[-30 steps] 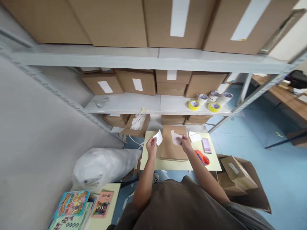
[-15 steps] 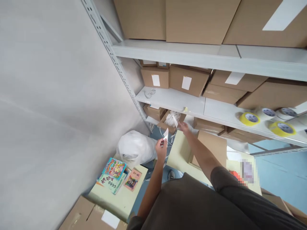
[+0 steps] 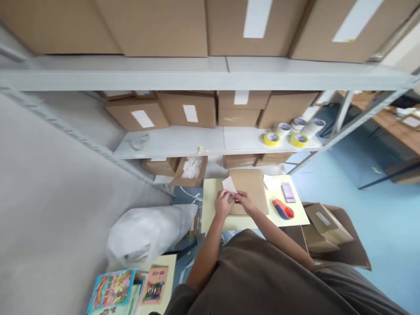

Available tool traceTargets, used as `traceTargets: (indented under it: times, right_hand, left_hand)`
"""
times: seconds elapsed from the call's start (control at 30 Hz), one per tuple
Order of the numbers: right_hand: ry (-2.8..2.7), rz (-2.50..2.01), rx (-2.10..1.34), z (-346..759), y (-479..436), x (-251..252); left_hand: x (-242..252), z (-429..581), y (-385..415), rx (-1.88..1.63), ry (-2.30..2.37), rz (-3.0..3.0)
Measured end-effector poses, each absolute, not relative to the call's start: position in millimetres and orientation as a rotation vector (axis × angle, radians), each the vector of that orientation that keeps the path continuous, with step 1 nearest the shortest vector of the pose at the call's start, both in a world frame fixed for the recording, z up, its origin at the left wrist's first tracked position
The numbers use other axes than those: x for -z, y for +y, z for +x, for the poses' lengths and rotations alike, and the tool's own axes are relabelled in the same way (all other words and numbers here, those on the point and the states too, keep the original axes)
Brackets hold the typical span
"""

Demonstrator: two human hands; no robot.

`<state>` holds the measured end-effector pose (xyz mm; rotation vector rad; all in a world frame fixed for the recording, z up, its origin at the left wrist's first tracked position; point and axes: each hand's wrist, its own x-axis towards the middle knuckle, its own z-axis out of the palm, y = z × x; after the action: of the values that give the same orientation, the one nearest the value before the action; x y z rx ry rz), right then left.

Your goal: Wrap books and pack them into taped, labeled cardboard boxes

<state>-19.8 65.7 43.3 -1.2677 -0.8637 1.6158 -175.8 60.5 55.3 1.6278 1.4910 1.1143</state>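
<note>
A small white slip of paper (image 3: 229, 184), label-like, sticks up from between my two hands. My left hand (image 3: 224, 204) pinches its lower left part. From the other side, the fingers of my right hand (image 3: 242, 199) are closed on its lower right edge. Both hands are close together above the left part of a flat-topped cardboard box (image 3: 252, 186), which lies on a pale yellow table (image 3: 211, 218). Whether the slip is one piece or two is too small to tell. The hands partly cover the box's left edge.
Right of the box lie a red-and-blue tool (image 3: 283, 210), a blurred-out phone-like item (image 3: 288, 193) and white paper (image 3: 271, 182). An open carton (image 3: 205, 168) holds white scraps. Tape rolls (image 3: 271, 139) and boxes fill the shelf (image 3: 183, 142). A white bag (image 3: 147, 229) bulges at left.
My hands have come together over the cardboard box; before, they were apart, each with a white piece, the right one near the carton of scraps. The view has swung right.
</note>
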Motion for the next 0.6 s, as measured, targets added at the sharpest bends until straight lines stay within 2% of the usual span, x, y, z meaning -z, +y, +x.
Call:
traceTargets:
  times: [0.13,0.27,0.4,0.6]
  right_hand:
    - [-0.620,-1.424,-1.369,37,63,-36]
    - [-0.522,-1.370,-1.461,73,56,-24]
    - [-0.493,-1.320,-1.545,83,50,-12]
    - [-0.699,-1.497,-1.351,93,64,15]
  left_hand:
    - [-44,-113,57,-1.055,1.394,1.652]
    - [-26,-79,57,-1.019,1.504,1.258]
    - [-16,-67,62,-0.921,1.514,1.198]
    - [-12,-61,75,-0.850,1.639,1.151]
